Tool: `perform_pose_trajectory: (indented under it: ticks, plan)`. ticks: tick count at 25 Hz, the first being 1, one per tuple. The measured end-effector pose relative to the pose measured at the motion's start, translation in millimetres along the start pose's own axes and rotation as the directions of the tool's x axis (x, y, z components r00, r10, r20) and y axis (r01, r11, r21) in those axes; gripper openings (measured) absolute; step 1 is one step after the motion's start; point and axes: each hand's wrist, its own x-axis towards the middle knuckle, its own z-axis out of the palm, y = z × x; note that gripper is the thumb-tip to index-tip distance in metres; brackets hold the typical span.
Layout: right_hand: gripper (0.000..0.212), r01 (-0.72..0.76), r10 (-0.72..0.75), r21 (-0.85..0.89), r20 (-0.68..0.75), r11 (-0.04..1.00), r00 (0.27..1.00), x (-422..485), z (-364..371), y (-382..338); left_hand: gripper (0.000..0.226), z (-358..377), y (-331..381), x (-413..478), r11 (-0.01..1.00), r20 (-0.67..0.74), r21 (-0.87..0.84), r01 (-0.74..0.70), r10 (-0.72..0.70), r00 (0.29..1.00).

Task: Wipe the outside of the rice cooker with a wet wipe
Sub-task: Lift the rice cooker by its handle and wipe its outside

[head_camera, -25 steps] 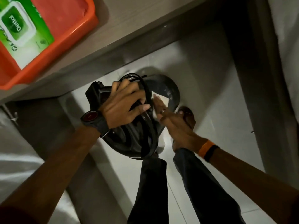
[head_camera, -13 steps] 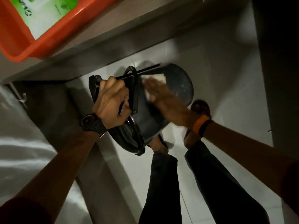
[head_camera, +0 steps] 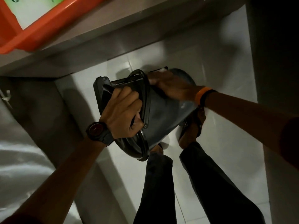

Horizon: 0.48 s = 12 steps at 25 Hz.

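Observation:
A dark rice cooker (head_camera: 163, 115) hangs tilted on its side above the white tiled floor, its lid end toward me and its base pointing away. My left hand (head_camera: 123, 113), with a watch on the wrist, grips the cooker's lid end and handle. My right hand (head_camera: 169, 85), with an orange band at the wrist, presses flat on the upper far side of the cooker's body. A sliver of white wet wipe (head_camera: 162, 70) shows at its fingertips; the rest is hidden under the hand.
An orange tray (head_camera: 40, 31) holding a pack of wipes (head_camera: 32, 7) sits on a counter (head_camera: 113, 28) at the top left. My legs (head_camera: 186, 183) and sandalled feet stand on the tiles below the cooker. A dark wall runs down the right.
The cooker has been turned so more of its side faces up. My right hand with the wipe has slid up and over the body toward the far edge. The view has shifted.

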Motion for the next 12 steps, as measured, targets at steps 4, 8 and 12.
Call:
perform_pose_trajectory:
  ticks: [4,8,12]
  plan:
    - [0.051,-0.39,0.402,0.12,-0.098,0.913,0.91,-23,-8,42,0.015,3,6,14,0.999,0.024,-0.015,-0.041,0.041,0.999]
    - [0.055,0.087,-0.027,0.285,-0.207,0.955,0.978,-90,54,-11,0.017,-2,2,31,0.992,0.028,-0.084,0.09,-0.088,0.996]
    - [0.055,-0.06,0.193,0.372,-0.332,0.926,0.923,-63,31,18,0.02,-2,-2,50,0.968,0.045,-0.148,0.204,-0.199,0.979]
